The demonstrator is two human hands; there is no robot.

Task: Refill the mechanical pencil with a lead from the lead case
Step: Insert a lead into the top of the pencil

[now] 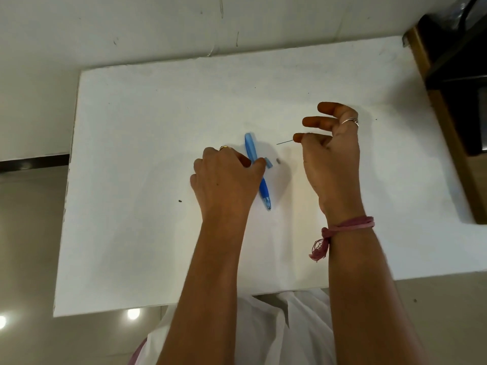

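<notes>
A blue mechanical pencil [264, 191] lies on the white table [147, 143], its tip toward me and its lighter blue upper end pointing away. My left hand [224, 177] lies over it, thumb and forefinger closed on the barrel's middle. A small light-blue piece [268, 162] sits right by those fingertips, and a tiny grey piece [278, 160] lies just to its right. My right hand [332, 151] hovers to the right of the pencil, pinching a thin dark lead [284, 141] that points left; its other fingers are spread. No lead case is recognisable.
A dark wooden-framed object [453, 106] stands at the table's right edge. A small dark speck [180, 201] lies to the left of my left hand. The wall runs along the far side, and the table's near edge is at my body.
</notes>
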